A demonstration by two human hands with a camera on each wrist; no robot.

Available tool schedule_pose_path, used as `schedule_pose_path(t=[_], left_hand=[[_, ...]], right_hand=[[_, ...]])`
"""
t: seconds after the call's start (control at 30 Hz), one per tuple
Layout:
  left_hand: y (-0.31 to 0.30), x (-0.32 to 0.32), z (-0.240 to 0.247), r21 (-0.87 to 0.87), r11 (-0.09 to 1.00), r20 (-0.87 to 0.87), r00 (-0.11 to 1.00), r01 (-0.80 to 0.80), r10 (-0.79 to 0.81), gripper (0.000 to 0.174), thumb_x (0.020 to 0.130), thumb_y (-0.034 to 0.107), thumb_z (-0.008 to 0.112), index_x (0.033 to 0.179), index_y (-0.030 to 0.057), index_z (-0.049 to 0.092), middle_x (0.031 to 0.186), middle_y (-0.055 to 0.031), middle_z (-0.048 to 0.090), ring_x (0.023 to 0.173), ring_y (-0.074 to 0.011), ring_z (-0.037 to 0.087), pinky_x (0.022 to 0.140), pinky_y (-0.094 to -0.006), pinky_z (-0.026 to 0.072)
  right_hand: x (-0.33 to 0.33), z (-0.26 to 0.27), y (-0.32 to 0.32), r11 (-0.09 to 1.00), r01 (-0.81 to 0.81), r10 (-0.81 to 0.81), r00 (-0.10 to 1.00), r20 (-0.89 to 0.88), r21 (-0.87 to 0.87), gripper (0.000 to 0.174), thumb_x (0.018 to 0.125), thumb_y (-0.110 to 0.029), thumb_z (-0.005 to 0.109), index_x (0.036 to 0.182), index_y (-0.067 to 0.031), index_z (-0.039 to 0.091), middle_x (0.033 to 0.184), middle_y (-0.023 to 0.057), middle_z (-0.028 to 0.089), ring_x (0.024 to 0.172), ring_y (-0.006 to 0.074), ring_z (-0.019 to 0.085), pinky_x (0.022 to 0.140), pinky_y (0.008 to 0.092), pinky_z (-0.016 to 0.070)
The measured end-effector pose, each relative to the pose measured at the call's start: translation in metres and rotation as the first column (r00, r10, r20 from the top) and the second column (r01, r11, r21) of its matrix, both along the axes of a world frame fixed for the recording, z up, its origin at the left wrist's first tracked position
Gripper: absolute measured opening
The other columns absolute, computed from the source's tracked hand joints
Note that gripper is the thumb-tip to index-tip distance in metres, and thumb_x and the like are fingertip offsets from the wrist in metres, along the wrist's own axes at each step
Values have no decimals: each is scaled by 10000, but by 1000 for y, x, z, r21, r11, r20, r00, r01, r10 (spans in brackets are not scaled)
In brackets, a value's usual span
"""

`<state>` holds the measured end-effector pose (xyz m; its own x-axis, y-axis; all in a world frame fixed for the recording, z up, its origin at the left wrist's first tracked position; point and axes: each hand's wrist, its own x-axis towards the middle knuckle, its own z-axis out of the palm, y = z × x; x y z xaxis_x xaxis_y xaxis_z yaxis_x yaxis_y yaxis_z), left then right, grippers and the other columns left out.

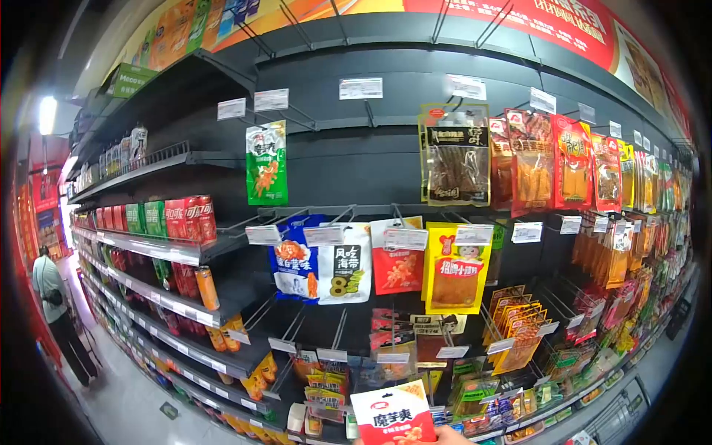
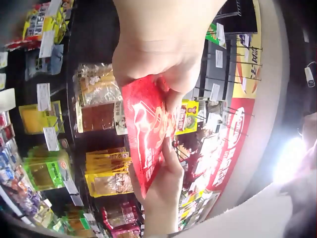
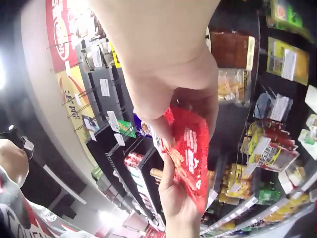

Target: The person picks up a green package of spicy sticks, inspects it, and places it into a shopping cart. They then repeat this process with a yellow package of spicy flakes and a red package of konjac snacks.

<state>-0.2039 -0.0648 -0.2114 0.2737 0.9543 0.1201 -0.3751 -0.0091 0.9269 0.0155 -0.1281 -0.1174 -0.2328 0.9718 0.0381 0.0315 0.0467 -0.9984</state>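
Observation:
A white and red snack bag with large black characters is held up at the bottom of the head view, before the hanging racks. My left hand grips one side of it, thumb on one face and the other fingers mostly hidden behind. My right hand holds the opposite side the same way, its thumb lying along the printed face. In the head view only a bit of my right hand shows beside the bag, and my left is hidden. Both wrist views show the bag's red back.
Hooks carry a green bag, a blue bag, a red bag and a yellow bag. More packets hang at right. Drink shelves run along the left, with a person standing in the aisle beyond.

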Motion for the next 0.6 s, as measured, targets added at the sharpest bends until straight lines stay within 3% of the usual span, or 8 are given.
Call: schedule_pose_path(t=[0.03, 0.13, 0.17, 0.27, 0.33, 0.4, 0.47, 0.6], left_hand=[[5, -11, -6, 38, 998, -165, 985, -44, 49, 160, 876, 48, 698, 1020, 2, 643, 836, -34, 674, 698, -123, 630, 625, -276, 508], [-10, -20, 38, -27, 996, 21, 997, -80, 81, 125, 874, 60, 705, 965, 6, 639, 780, -36, 665, 664, -120, 619, 590, -270, 494], [-11, -23, 33, 13, 997, -10, 998, -70, 70, 121, 873, 64, 708, 951, 7, 635, 768, -37, 662, 659, -119, 616, 587, -267, 491], [10, -27, -8, 91, 995, -177, 983, -33, 49, 119, 862, 63, 722, 889, 7, 621, 726, -30, 648, 632, -112, 602, 576, -267, 481], [20, -24, -41, 363, 931, -306, 939, -38, 158, 111, 906, 116, 674, 931, 28, 611, 702, -44, 621, 596, -122, 586, 554, -275, 472], [-7, -49, 106, 233, 922, -368, 906, 308, -209, 283, 925, 226, 673, 1096, 2, 652, 924, -40, 698, 866, -127, 644, 807, -288, 513], [4, -47, 112, 212, 927, -297, 924, 310, -241, 338, 877, 224, 730, 1107, -8, 644, 983, -54, 705, 909, -134, 646, 855, -303, 511], [38, -42, 189, 220, 942, -154, 962, 255, -225, 316, 902, 182, 700, 1122, -33, 627, 1043, -77, 699, 915, -118, 646, 829, -306, 534]], right_hand=[[-9, 6, 3, 1000, -8, 7, 1000, -18, -13, 282, 914, -134, 690, 1165, -9, 668, 1131, 57, 691, 1001, 131, 630, 884, 304, 511], [-31, 30, -1, 999, 26, -24, 998, 58, -41, 315, 918, -143, 687, 1206, -17, 658, 1139, 49, 693, 1002, 130, 634, 882, 298, 514], [-37, 45, -13, 1000, 18, -17, 997, 82, -5, 346, 927, -161, 680, 1243, -27, 642, 1137, 33, 696, 1007, 129, 635, 905, 304, 512], [-31, 43, 13, 970, 234, -219, 960, 173, -71, 321, 922, -256, 680, 1100, 11, 680, 979, 54, 705, 912, 162, 650, 857, 329, 514], [-28, 57, 23, 933, 344, -354, 931, 94, 104, 314, 935, -224, 653, 1071, 57, 682, 976, 106, 721, 857, 141, 665, 773, 296, 525], [-26, 75, 34, 914, 404, -402, 892, -208, -36, 246, 904, -139, 697, 1063, 47, 689, 973, 42, 710, 870, 90, 621, 771, 283, 516], [-31, 95, 41, 898, 439, -425, 880, -211, 21, 252, 913, -155, 687, 1082, 31, 688, 983, 50, 711, 870, 90, 628, 768, 267, 511], [-50, 158, 57, 813, 572, -533, 806, -256, 110, 281, 917, -175, 680, 1112, 26, 668, 1000, 37, 694, 858, 85, 620, 757, 259, 501]])
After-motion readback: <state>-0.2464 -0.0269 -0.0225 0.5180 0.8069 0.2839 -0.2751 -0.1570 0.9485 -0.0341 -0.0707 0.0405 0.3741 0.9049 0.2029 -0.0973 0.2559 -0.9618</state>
